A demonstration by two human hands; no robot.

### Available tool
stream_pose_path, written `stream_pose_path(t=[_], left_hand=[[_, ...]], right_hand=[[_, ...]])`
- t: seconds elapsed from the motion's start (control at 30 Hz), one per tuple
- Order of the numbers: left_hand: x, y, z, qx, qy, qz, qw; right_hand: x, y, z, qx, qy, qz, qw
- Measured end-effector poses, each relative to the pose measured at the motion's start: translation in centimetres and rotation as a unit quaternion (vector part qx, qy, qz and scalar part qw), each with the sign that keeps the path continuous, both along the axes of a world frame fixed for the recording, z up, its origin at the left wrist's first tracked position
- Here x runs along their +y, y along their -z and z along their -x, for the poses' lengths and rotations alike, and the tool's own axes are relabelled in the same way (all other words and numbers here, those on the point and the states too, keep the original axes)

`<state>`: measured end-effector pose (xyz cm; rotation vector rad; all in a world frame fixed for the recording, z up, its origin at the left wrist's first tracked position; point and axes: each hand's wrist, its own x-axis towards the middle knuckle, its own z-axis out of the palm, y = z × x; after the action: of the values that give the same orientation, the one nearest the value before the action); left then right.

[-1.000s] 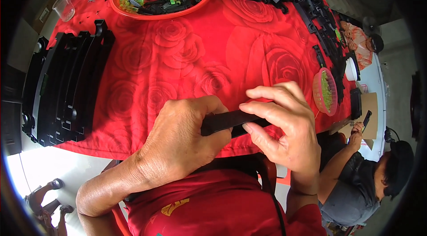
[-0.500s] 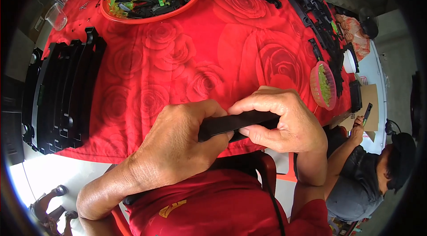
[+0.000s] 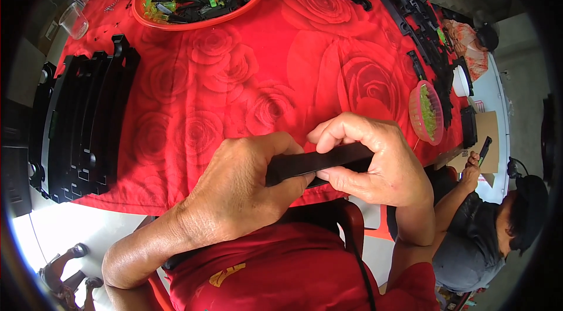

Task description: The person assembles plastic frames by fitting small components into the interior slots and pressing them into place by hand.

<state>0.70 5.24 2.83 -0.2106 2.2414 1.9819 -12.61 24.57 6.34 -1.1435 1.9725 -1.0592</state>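
Note:
Between my two hands is a long black plastic part [image 3: 319, 161], held near the table's front edge. My left hand [image 3: 240, 185] grips its left end, thumb along the near side and fingers curled over the far side. My right hand [image 3: 372, 161] pinches the right end, with the thumb pressed on the near side and the index finger bent above it. My palms and fingers hide both ends of the part.
A stack of long black plastic parts [image 3: 85, 126] stands at the left. An orange-red tray [image 3: 199, 25] holds black and yellow-green pieces. More black parts [image 3: 404, 14] lie far right, by a pink bowl [image 3: 438, 112]. A clear cup [image 3: 73, 20] stands far left. Another person [image 3: 475, 246] sits at right.
My right index finger has lifted and bent more, away from the part. Both hands and the black part have shifted slightly to the right.

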Motion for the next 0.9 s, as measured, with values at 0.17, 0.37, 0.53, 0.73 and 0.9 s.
stream_pose_path(t=[0.17,0.37,0.53,0.73,0.9], left_hand=[[0.1,0.6,-0.2,0.013,-0.007,0.016,1.0],[-0.3,0.7,-0.2,0.019,-0.025,0.02,0.999],[0.0,0.1,-0.4,0.026,-0.032,0.017,0.999],[0.2,0.0,-0.4,0.013,-0.039,0.003,0.999],[0.5,0.2,-0.5,0.02,-0.049,-0.016,0.998]], right_hand=[[0.2,-0.2,-0.5,0.05,-0.014,0.038,0.998],[2.2,-3.1,-3.0,0.329,0.112,0.07,0.935],[2.9,-1.0,-4.5,0.345,0.177,0.02,0.921],[2.2,0.3,-4.7,0.269,0.202,0.054,0.94],[2.1,0.2,-5.1,0.192,0.227,0.081,0.951]])
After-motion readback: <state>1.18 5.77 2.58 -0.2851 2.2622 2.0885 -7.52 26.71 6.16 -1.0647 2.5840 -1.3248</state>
